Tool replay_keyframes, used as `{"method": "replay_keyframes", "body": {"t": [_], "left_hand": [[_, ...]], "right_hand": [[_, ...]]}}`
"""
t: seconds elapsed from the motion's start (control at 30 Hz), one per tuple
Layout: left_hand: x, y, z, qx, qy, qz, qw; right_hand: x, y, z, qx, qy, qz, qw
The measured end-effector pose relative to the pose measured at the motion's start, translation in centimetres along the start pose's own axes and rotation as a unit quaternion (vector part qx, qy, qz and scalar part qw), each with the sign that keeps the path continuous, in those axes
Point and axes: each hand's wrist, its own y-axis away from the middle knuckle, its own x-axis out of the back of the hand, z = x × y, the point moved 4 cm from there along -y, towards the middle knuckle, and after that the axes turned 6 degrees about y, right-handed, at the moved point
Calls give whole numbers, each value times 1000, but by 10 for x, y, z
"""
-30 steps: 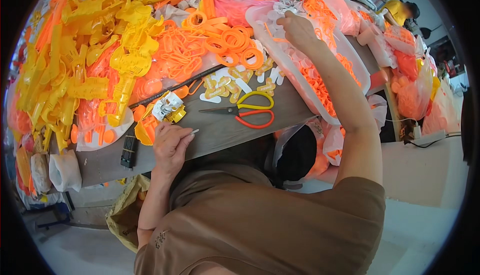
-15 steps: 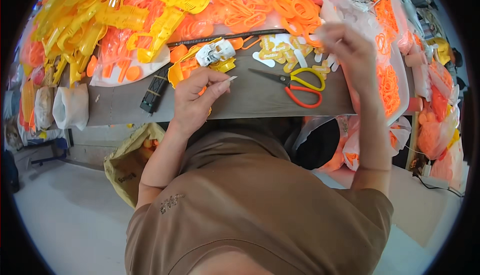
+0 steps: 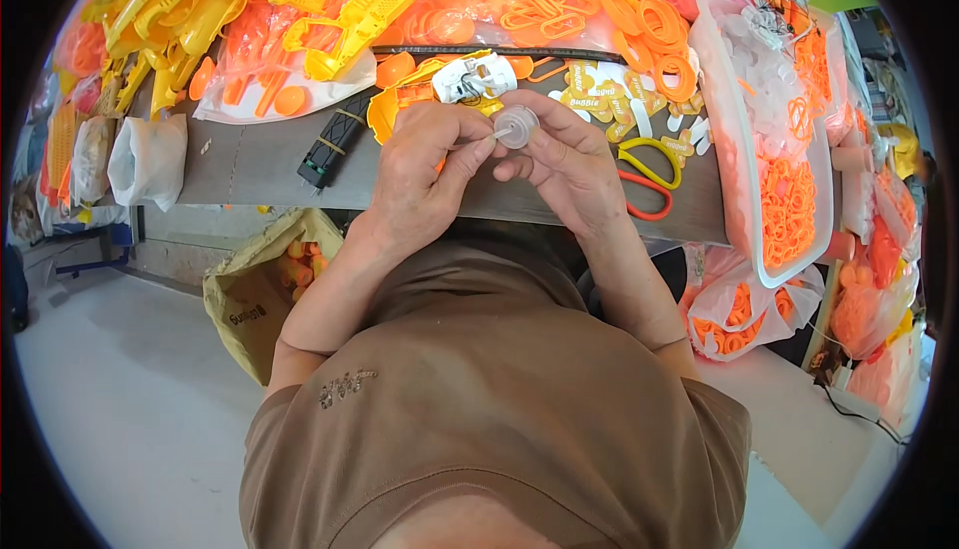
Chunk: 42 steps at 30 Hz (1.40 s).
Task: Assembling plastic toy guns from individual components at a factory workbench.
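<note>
Above the table's front edge my two hands meet. My right hand [image 3: 579, 171] pinches a clear, round plastic piece [image 3: 517, 121] with a ringed face. Between the thumb and forefinger of my left hand [image 3: 415, 179] is a small white sliver-like piece [image 3: 498, 134], its tip at the round piece; whether it goes in or only touches, I cannot tell. Just beyond the hands lies a white mechanical part [image 3: 475, 77] beside a yellow and orange plastic shell [image 3: 385, 114]. Scissors with a yellow and a red handle [image 3: 657, 161] lie right of my right hand, which hides their blades.
Yellow plastic casings [image 3: 170, 19] and orange rings [image 3: 639, 24] heap along the back. A white tub [image 3: 824, 199] of clear parts and orange loops stands right. A black banded block [image 3: 335, 144] lies left; stickers [image 3: 599, 84] lie behind the scissors. A brown paper bag [image 3: 235, 294] stands below.
My right hand has come from the right, near the tub, to meet the left in the middle, now with the round piece. My left hand has turned inward with its white piece.
</note>
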Motion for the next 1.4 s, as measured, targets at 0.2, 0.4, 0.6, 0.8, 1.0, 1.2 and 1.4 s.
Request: {"method": "replay_keyframes", "body": {"t": [0.2, 0.4, 0.6, 0.8, 1.0, 1.2, 1.4], "left_hand": [[0, 2, -1, -7, -20, 12, 1000], [-2, 2, 2, -21, -31, 11, 999], [-6, 6, -1, 1, 22, 30, 999], [-8, 10, -8, 30, 83, 34, 996], [-11, 13, -11, 61, 109, 20, 992], [-9, 4, 4, 35, 112, 8, 993], [-5, 7, -1, -35, 34, -42, 998]], "right_hand": [[-3, -2, -2, 21, 42, -2, 999], [-7, 1, -11, 39, 178, 27, 983], [-22, 11, -26, 197, 510, 6, 837], [-25, 8, -29, 202, 524, 22, 827], [-26, 11, -31, 260, 562, 13, 785], [-30, 19, -42, 224, 523, 56, 820], [-29, 21, -35, 177, 477, 2, 861]]}}
